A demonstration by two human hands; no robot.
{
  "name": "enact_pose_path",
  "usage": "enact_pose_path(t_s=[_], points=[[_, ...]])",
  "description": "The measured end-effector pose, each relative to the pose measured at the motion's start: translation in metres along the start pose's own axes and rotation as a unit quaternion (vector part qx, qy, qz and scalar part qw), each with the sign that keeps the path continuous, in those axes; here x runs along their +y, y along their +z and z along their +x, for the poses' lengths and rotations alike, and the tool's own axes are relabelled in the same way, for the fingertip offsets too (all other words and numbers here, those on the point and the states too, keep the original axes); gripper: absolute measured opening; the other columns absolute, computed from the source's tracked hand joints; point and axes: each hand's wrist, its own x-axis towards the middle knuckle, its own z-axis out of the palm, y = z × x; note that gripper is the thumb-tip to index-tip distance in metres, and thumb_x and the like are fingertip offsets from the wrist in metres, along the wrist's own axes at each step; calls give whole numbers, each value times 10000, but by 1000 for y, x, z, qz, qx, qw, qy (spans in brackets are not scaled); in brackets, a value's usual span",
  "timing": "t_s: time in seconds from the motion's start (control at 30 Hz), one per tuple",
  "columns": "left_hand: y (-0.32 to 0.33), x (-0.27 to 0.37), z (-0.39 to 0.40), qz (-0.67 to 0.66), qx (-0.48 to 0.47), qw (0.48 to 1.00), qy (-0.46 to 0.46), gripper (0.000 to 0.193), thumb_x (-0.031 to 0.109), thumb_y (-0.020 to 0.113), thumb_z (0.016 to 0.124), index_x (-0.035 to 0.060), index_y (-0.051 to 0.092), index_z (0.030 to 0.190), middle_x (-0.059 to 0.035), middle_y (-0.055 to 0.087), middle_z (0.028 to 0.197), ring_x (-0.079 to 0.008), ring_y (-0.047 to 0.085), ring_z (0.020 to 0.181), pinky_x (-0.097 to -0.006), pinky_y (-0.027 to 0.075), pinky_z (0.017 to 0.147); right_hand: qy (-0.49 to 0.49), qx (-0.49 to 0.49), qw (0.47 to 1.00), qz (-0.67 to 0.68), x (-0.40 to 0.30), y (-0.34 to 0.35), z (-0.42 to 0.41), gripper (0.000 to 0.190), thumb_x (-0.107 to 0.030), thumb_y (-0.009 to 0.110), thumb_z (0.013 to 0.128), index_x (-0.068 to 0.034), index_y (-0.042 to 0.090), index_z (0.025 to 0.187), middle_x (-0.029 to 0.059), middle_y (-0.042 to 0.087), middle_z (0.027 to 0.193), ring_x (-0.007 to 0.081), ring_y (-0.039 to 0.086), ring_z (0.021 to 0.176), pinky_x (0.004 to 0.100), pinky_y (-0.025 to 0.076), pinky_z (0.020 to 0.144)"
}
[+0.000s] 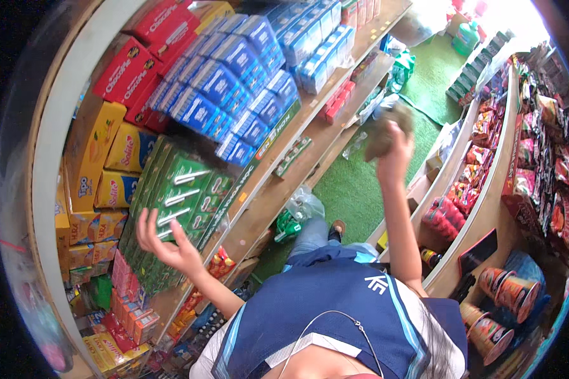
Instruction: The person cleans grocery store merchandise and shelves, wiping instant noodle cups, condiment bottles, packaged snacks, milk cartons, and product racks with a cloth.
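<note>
My left hand is raised with its fingers spread at the shelf on the left, in front of stacked green boxes; it holds nothing. Whether it touches them I cannot tell. Out over the aisle, my right hand grips a brown cloth-like thing, blurred by motion. Above the green boxes on the same shelf stand stacked blue cartons.
Red Chocopie boxes and yellow Solite packs fill the shelf's far left. Snack packets, a phone-like dark device and instant noodle cups stand on the right shelves. Green matting covers the narrow aisle; a plastic bag lies there.
</note>
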Motion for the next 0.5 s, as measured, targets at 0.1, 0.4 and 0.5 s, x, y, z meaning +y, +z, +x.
enact_pose_path(t_s=[0.1,0.4,0.5], points=[[56,49,5,-131,-19,990,43,269,86,575,795,47,551,1060,-98,460,1239,-256,362,1200,-445,281,993,-161,-169,939,-253,22,58,10,277,-93,652,731,-22,603,994,97,607,940,223,561,910,330,439,815],[201,119,15,-278,-99,952,84,291,-67,522,780,-47,495,1070,-202,488,1166,-241,561,951,-306,470,747,-331,-233,841,-359,21,80,108,274,-40,659,643,-29,636,916,139,593,821,289,575,792,373,455,736],[243,152,11,-466,-159,856,-160,456,-57,506,802,-74,373,1238,-200,401,1304,-191,612,819,-220,471,622,-318,-182,835,-411,11,82,188,246,-93,677,666,-6,634,893,160,595,829,321,574,755,382,455,686]])
